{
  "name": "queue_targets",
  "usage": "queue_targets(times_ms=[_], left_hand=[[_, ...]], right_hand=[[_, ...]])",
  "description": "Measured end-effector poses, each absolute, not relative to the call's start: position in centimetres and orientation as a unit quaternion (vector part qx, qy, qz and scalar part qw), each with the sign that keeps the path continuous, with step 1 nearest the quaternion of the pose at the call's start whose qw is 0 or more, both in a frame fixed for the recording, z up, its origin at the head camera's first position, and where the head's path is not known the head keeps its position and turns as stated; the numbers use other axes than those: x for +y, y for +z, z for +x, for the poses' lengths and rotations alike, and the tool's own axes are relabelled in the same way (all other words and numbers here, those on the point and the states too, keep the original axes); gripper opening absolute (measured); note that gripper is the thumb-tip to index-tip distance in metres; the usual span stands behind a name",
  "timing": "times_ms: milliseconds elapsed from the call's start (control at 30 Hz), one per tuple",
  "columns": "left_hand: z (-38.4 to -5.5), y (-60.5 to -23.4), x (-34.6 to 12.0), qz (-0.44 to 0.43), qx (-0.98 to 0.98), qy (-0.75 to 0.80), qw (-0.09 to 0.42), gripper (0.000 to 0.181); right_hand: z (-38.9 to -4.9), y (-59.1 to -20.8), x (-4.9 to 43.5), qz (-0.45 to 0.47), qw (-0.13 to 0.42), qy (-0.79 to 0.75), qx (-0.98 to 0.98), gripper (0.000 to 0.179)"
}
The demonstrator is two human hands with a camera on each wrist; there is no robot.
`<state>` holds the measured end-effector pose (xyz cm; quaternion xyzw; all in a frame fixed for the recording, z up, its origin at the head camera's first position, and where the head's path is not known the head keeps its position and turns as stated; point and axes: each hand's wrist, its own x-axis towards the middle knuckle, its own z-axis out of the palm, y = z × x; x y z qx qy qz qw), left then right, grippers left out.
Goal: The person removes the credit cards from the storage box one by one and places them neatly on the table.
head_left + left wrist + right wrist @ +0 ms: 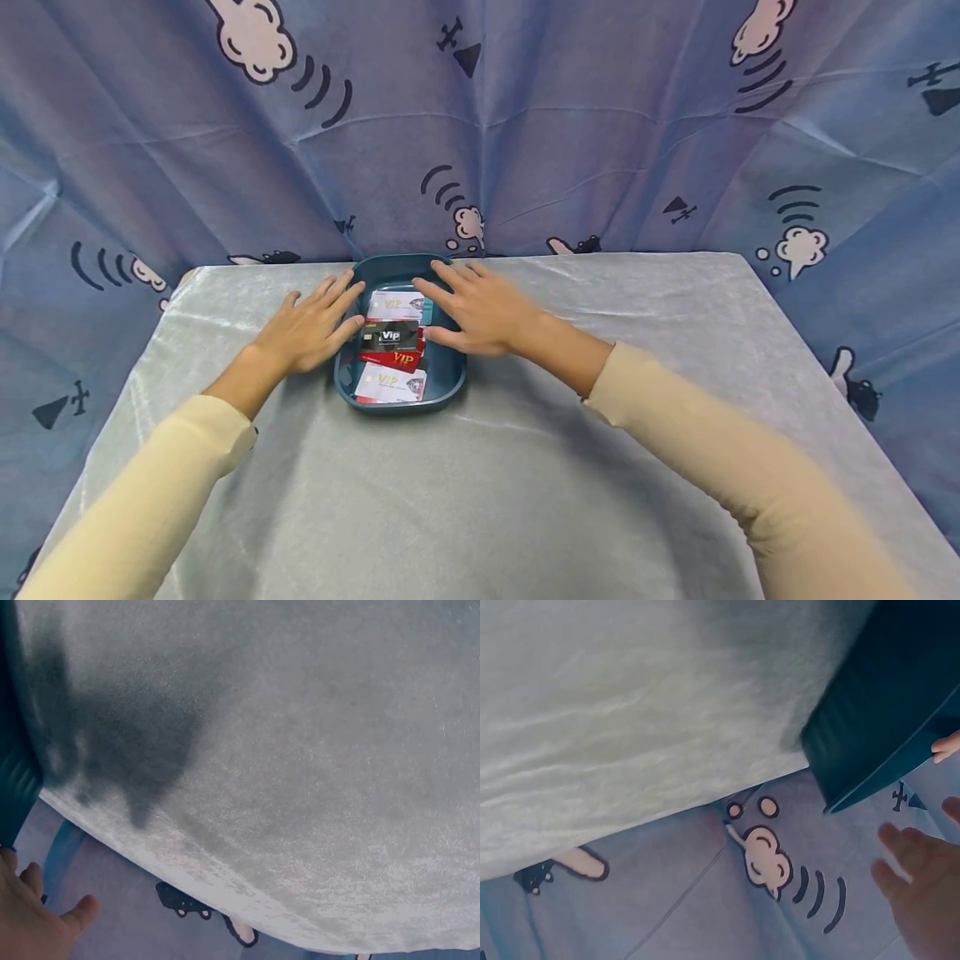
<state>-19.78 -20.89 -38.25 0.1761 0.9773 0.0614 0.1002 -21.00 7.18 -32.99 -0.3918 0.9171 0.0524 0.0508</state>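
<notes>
A dark teal tray (401,408) with rounded corners stands near the table's far edge in the head view. Several VIP cards lie in it: a white card (390,383) at the near end, a black card (390,336) over a red card (397,360), and another white card (395,305) farther back. My left hand (309,329) is at the tray's left rim, fingers spread and thumb reaching over the rim. My right hand (483,308) is over the right rim, its fingers extended above the tray's inside. Neither hand holds a card.
A grey cloth covers the table (480,500). Behind it hangs a blue-purple curtain (570,150) with cartoon prints, close against the far edge. In the right wrist view the tray's tall ribbed side wall (870,705) shows.
</notes>
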Motion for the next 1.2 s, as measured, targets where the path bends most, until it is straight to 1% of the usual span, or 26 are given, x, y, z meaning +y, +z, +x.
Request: queue_targets(times_ms=[233, 300, 500, 733, 900, 1100, 1200], left_hand=[[-19.8, -38.3, -21.0, 0.177, 0.977, 0.061, 0.097, 0.067], [-19.8, -38.3, -21.0, 0.177, 0.978, 0.061, 0.096, 0.067], [-19.9, -38.1, -21.0, 0.179, 0.977, 0.06, 0.099, 0.066], [-19.9, -38.2, -20.9, 0.177, 0.977, 0.058, 0.107, 0.067], [-19.9, -38.3, -20.9, 0.174, 0.977, 0.056, 0.108, 0.067], [-19.9, -38.3, -20.9, 0.173, 0.977, 0.056, 0.11, 0.066], [-19.8, -38.3, -20.9, 0.173, 0.977, 0.058, 0.11, 0.066]], right_hand=[[-22.0, -33.4, 5.4, -0.336, 0.167, -0.081, 0.924, 0.074], [-22.4, -33.4, 5.0, -0.326, 0.19, -0.12, 0.918, 0.073], [-23.7, -33.3, 4.1, -0.311, 0.226, -0.202, 0.901, 0.071], [-24.8, -33.1, 3.1, -0.271, 0.273, -0.203, 0.9, 0.067], [-25.2, -32.7, 2.4, -0.243, 0.317, -0.197, 0.895, 0.066], [-25.7, -32.9, 1.7, -0.182, 0.387, -0.25, 0.868, 0.064], [-25.8, -33.1, 1.5, -0.158, 0.411, -0.27, 0.857, 0.063]])
